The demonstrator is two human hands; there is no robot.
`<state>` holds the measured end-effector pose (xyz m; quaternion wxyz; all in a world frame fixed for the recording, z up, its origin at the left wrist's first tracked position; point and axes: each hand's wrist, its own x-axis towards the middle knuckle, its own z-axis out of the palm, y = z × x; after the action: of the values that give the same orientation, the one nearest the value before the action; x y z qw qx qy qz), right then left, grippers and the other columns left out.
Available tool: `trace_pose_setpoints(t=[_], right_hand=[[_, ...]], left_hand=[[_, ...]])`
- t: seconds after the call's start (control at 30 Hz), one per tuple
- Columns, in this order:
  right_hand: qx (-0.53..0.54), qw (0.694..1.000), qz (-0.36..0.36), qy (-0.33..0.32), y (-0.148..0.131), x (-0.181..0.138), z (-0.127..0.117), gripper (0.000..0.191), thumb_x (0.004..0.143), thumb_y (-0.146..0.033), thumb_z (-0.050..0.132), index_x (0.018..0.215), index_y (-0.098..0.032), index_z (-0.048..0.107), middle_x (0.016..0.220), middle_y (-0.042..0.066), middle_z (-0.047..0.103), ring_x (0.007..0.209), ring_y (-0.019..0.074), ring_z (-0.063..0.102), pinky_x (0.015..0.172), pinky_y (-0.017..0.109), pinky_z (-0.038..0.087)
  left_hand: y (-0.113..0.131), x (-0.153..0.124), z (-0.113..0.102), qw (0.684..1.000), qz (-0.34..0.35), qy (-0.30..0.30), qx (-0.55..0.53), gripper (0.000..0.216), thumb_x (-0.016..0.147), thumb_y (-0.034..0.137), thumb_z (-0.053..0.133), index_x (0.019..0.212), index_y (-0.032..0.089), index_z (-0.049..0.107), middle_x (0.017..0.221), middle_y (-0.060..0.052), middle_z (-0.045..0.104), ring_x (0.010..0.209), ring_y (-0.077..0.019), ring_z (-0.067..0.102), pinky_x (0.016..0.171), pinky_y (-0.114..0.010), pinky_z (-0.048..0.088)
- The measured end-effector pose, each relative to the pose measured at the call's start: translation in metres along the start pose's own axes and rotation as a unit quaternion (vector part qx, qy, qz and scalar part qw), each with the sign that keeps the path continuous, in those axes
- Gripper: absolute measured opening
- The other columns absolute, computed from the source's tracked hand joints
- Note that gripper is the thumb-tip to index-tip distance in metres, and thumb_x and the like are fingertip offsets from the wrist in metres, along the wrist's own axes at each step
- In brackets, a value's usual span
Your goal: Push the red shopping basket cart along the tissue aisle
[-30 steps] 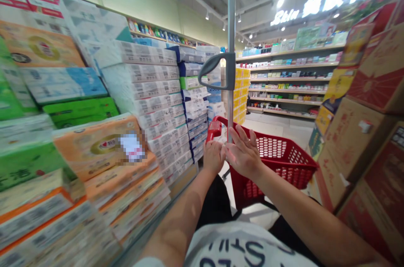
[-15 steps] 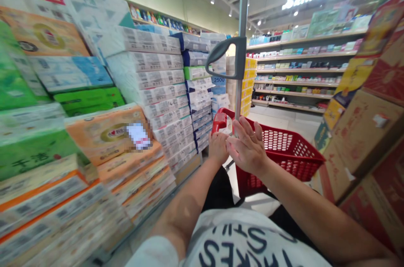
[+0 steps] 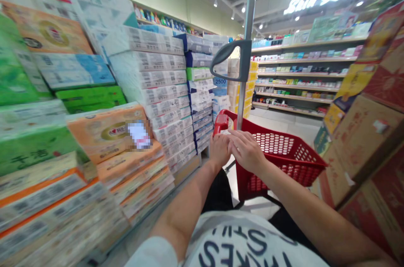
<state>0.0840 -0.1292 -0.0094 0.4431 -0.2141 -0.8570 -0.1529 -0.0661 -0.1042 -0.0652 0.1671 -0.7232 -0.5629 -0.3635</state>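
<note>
A red shopping cart (image 3: 293, 143) with a perforated plastic basket stands in front of me. My left hand (image 3: 220, 148) is closed round its handle, just below the red plastic end piece (image 3: 221, 123). Pressed up beside it, my right hand (image 3: 248, 150) has its fingers bent down over the same handle; the fingertips and most of the bar are hidden under the two hands. An upright metal pole (image 3: 251, 2) rises from the cart, with a grey loop grip (image 3: 246, 63) on it above my hands.
Stacked tissue packs (image 3: 109, 132) line the left side, with tall white bundles (image 3: 167, 94) beyond them. Cardboard cartons (image 3: 362, 132) are piled close on the right. Shelves of small goods (image 3: 299, 69) stand ahead across a pale tiled floor (image 3: 277, 116).
My right hand's fingers were raised and spread; they have come down and curled over the cart handle. My left hand stays on the handle. The view has shifted slightly.
</note>
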Motion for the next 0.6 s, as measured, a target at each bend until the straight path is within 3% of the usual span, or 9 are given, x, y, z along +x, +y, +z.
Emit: trace_pose_setpoints(t=[0.1,0.27,0.4,0.6], right_hand=[[0.025,0.995,0.070,-0.065,0.013,-0.015,0.018,0.046,0.085,-0.014,0.043,0.130,-0.017,0.051,0.126,0.010,0.059,0.117,0.0210,0.052,0.101,0.042,0.043],[0.052,0.989,0.065,-0.121,0.016,-0.029,0.034,0.066,0.079,-0.011,0.046,0.143,-0.019,0.034,0.143,0.009,0.042,0.131,0.0229,0.037,0.108,0.044,0.037],[0.033,0.991,0.060,-0.117,0.019,-0.031,0.044,0.065,0.082,-0.010,0.044,0.145,-0.021,0.031,0.143,0.010,0.041,0.126,0.0242,0.040,0.105,0.045,0.039],[0.042,0.993,0.076,-0.077,0.025,-0.044,0.046,0.060,0.079,-0.010,0.048,0.138,-0.020,0.041,0.111,0.011,0.057,0.104,0.0236,0.052,0.093,0.042,0.048]], left_hand=[[-0.001,-0.001,-0.002,0.999,0.030,0.019,0.005,0.022,0.094,0.030,0.039,0.103,0.021,0.057,0.101,-0.005,0.062,0.107,-0.0239,0.048,0.109,-0.049,0.022],[-0.007,0.000,0.005,0.998,0.035,0.046,-0.022,0.020,0.092,0.028,0.041,0.103,0.019,0.055,0.103,-0.007,0.061,0.108,-0.0246,0.048,0.108,-0.048,0.025],[-0.009,0.000,0.009,0.995,0.040,0.063,-0.061,0.024,0.090,0.026,0.040,0.110,0.018,0.053,0.108,-0.009,0.061,0.110,-0.0251,0.048,0.108,-0.049,0.024],[-0.011,0.003,0.000,0.989,0.029,0.070,-0.123,0.027,0.094,0.026,0.032,0.111,0.018,0.052,0.108,-0.008,0.061,0.110,-0.0215,0.051,0.103,-0.043,0.032]])
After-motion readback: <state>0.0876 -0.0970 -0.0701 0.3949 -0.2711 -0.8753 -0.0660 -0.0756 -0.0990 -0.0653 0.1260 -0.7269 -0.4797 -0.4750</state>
